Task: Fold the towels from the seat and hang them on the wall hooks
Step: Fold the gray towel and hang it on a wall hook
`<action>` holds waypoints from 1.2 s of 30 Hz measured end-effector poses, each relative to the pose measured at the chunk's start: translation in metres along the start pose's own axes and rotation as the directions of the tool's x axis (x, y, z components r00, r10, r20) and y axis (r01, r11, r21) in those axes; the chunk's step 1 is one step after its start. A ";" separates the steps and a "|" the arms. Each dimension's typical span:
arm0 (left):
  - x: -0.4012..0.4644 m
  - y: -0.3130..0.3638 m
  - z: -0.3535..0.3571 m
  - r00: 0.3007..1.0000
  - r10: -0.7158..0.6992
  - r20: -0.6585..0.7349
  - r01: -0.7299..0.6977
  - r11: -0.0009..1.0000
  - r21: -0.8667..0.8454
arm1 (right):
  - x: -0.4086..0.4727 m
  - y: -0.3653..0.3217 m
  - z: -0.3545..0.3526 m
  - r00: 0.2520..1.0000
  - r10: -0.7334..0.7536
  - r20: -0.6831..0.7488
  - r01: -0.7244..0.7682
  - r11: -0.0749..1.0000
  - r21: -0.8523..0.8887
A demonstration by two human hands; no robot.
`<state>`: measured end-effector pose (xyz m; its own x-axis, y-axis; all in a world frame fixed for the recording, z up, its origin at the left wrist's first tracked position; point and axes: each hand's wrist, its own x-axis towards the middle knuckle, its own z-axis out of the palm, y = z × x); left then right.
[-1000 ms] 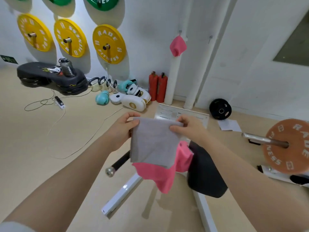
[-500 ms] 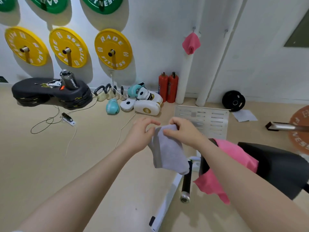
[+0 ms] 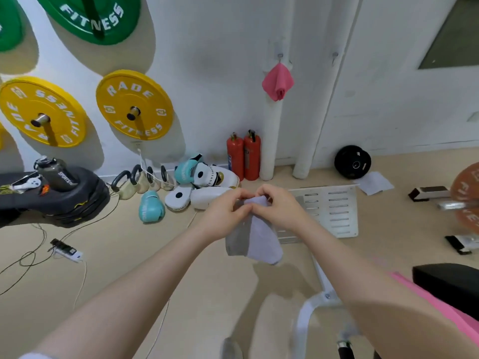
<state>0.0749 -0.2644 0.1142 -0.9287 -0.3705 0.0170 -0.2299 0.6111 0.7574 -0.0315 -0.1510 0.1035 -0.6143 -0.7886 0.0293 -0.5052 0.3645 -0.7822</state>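
A folded grey towel (image 3: 255,237) hangs in front of me, pinched at its top edge by my left hand (image 3: 224,215) and my right hand (image 3: 281,207), which meet side by side. A pink towel (image 3: 277,82) hangs from the left wall hook (image 3: 280,56). The right wall hook (image 3: 335,54) is bare. Another pink towel (image 3: 420,294) lies on the black bench seat (image 3: 451,286) at the lower right, partly hidden by my right arm.
Yellow and green weight plates (image 3: 134,104) hang on the left wall. Boxing gloves and pads (image 3: 197,187), two red extinguishers (image 3: 243,156), cables and a power strip (image 3: 66,250) lie on the floor. A perforated metal plate (image 3: 329,211) and a barbell plate (image 3: 466,198) sit right.
My hands have drawn together, folding the grey towel narrower. The view has turned left and moved closer to the wall, so the bench and its pink towel have slid to the lower right.
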 end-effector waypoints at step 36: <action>0.652 0.046 0.016 0.903 0.354 0.242 -0.326 0.934 -0.148 | 0.462 0.188 -0.299 0.917 0.207 -0.340 -0.250 0.964 -0.087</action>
<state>-0.5456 -0.4666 0.1498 -0.9908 0.0511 0.1255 0.1315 0.5877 0.7983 -0.5911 -0.2984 0.1563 -0.8742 -0.4795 0.0764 -0.3864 0.5918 -0.7074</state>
